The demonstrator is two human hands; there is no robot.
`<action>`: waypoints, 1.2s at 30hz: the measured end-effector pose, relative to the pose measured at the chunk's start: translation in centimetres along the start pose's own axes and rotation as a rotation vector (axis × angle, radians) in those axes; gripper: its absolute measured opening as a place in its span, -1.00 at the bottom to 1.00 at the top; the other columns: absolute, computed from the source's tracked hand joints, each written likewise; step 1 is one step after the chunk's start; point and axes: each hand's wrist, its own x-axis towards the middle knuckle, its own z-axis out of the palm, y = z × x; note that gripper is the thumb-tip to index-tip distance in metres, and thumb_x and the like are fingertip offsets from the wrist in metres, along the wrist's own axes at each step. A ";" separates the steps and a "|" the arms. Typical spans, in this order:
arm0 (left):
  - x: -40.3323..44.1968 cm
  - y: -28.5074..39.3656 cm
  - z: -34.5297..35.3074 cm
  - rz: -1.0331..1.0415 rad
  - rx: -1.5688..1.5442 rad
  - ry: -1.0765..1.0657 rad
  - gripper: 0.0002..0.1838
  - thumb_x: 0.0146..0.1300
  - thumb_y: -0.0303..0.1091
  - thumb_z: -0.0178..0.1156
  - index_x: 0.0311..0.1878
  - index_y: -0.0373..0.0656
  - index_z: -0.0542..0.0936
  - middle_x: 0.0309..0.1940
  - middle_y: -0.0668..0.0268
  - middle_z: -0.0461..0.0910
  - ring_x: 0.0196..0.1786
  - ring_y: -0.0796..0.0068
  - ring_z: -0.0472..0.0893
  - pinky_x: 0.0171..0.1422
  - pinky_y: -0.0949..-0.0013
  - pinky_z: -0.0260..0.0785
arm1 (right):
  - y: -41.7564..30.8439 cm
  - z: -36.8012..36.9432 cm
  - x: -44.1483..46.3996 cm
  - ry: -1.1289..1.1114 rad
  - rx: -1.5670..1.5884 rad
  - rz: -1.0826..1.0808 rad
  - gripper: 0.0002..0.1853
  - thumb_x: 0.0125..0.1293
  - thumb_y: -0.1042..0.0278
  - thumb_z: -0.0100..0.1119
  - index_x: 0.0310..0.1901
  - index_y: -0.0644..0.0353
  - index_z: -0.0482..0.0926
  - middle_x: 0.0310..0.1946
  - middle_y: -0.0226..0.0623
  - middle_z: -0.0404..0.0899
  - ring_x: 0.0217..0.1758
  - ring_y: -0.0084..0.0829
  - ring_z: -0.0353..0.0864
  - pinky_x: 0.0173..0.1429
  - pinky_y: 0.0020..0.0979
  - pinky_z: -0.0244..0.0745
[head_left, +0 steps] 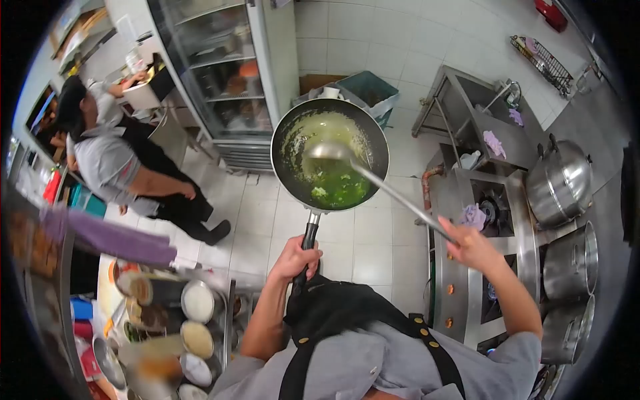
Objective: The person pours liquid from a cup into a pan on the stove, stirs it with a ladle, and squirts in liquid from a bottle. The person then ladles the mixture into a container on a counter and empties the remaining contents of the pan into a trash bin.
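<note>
My left hand (296, 259) is closed around the black handle of a frying pan (283, 143), which is held up in front of me above the tiled floor. Inside the pan lie green, oily liquid (343, 183) and pale bits of food, some of them stuck to the wall. My right hand (472, 244) grips the end of a long metal ladle (400, 198). The ladle's bowl is in the pan, over the left-middle part of the liquid, and hides what lies beneath it.
On the right stands a gas stove (457, 247) with large steel pots (559, 183) beyond it. Lower left is a counter with food containers (198, 302). A person (113, 157) stands at the left near a glass-door fridge (223, 73). A lined bin (368, 90) is behind the pan.
</note>
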 end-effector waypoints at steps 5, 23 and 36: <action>13.9 6.5 -1.8 -0.072 0.120 -0.052 -0.81 0.11 -0.55 0.17 -0.50 -0.20 0.34 -0.74 0.33 0.38 -0.76 0.52 0.39 -0.69 0.42 0.23 | 6.0 -2.9 6.1 -0.055 0.031 0.179 -0.25 0.10 0.49 0.27 0.39 0.04 0.26 -0.44 -0.02 0.58 -0.44 0.02 0.58 -0.31 -0.14 0.52; 59.6 17.9 -0.6 0.070 0.206 0.026 -0.87 0.06 -0.55 0.14 -0.49 -0.22 0.37 -0.75 0.29 0.40 -0.76 0.48 0.39 -0.69 0.38 0.22 | 44.6 -5.0 41.2 0.146 -0.032 0.045 -0.28 0.11 0.51 0.23 0.36 -0.02 0.33 -0.37 0.02 0.56 -0.37 0.01 0.59 -0.27 -0.11 0.53; 79.1 25.8 -7.4 0.120 0.765 0.248 -0.88 0.04 -0.46 0.13 -0.46 -0.29 0.40 -0.73 0.26 0.46 -0.71 0.45 0.51 -0.58 0.29 0.37 | 57.3 1.1 56.7 0.131 -0.113 0.066 -0.21 0.07 0.63 0.09 0.39 -0.13 0.27 -0.28 -0.20 0.50 -0.40 -0.09 0.57 -0.27 -0.13 0.56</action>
